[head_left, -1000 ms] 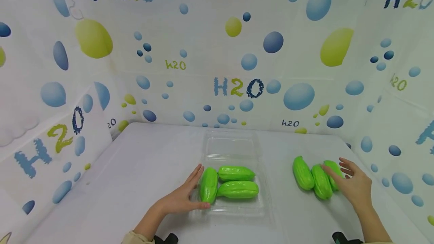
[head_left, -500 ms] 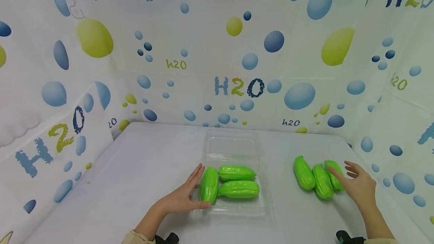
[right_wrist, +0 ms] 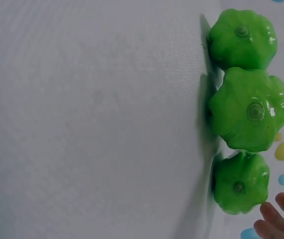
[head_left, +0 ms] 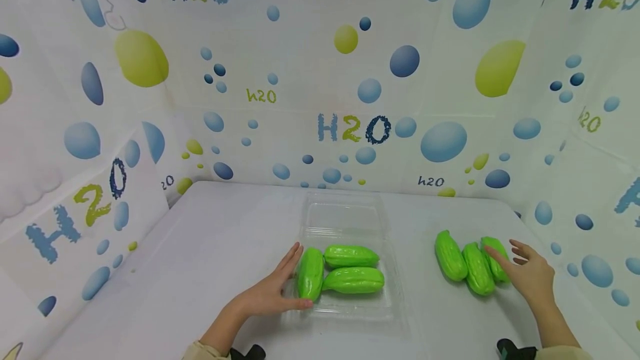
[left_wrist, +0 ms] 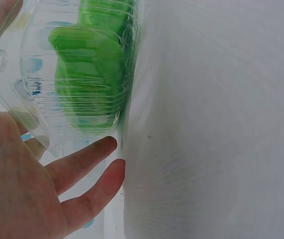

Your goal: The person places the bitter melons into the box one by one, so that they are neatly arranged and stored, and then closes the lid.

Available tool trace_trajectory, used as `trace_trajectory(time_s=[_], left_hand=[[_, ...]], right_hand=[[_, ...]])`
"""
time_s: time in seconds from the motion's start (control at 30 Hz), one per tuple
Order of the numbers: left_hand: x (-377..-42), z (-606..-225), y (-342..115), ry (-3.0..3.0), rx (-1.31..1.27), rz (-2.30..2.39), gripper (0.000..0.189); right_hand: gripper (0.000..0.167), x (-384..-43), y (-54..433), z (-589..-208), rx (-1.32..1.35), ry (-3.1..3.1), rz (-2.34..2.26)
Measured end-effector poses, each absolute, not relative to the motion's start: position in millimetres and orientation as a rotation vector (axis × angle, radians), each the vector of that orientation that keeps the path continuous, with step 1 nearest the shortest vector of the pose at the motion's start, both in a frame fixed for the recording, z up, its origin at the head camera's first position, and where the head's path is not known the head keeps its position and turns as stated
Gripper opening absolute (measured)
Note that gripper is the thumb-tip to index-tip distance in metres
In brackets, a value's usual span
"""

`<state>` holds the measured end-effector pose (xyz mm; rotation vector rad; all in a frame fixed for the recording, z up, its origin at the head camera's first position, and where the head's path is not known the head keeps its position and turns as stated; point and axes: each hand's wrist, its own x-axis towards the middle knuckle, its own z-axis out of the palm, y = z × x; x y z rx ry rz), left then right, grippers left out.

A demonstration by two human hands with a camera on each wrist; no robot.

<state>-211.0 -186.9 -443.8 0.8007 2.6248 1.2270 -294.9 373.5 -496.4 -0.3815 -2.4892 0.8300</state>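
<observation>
A hinged clear plastic clamshell box lies with its lid laid back, and three bright green ribbed toy gourds sit in it: an upright gourd at left, a far gourd and a near gourd lying crosswise. My left hand rests at the box's left side, fingers extended and thumb by the front rim; the left wrist view shows the fingers spread beside the clear wall. On the right, my right hand hovers over the rightmost loose gourd, holding nothing, its fingers loosely bent. Whether it touches the gourd, I cannot tell.
Beside that gourd lie a middle gourd and a left gourd, nearly side by side. Everything is on a white-covered table. Sheets printed with bubbles and H2O lettering form walls at the back and sides.
My right hand has drawn slightly right, its thumb now over the rightmost gourd instead of near the middle one. My left hand and the box stay put.
</observation>
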Motion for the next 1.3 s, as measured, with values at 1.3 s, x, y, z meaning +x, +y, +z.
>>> trace_trajectory(time_s=[1.3], left_hand=[[-210, -443, -188, 2.616, 0.798, 1.251, 0.107]], right_hand=[[0.066, -253, 326, -442, -0.481, -2.706, 0.821]])
